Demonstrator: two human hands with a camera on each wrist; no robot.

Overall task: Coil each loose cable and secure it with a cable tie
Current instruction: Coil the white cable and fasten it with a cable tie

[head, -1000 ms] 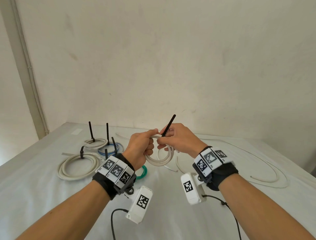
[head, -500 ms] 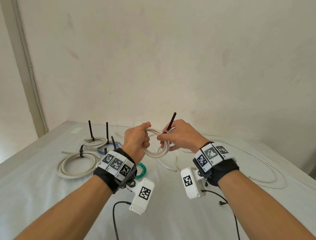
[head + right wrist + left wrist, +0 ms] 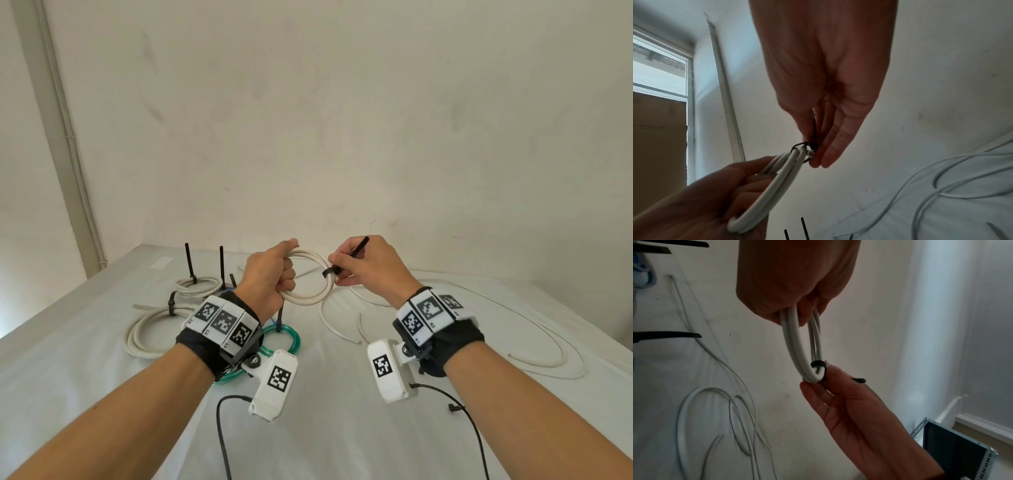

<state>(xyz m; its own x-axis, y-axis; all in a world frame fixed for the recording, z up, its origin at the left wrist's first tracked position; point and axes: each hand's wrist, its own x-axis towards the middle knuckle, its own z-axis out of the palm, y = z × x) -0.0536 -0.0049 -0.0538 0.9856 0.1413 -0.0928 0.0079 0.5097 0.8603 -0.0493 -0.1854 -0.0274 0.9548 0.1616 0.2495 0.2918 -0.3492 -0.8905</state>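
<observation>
I see the left hand fisted round one side of a white cable coil, held up off the counter; fingers curled tight thru the loop (left wrist view shows the strands leaving the fist). The right hand pinches a black cable tie between thumb & fingertips, its other fingers fairly straight; the tie's band is looped round the coil's far side, opposite the fist, w/ the tail poking up past the knuckles; whether it's cinched tight I can't tell. On the counter to the left lie tied bundles: a big white coil, a smaller white coil, a green coil partly behind the left wrist, each w/ a black tie sticking up; to the right, loose white cables sprawl in wide curves, well apart from the hands.
</observation>
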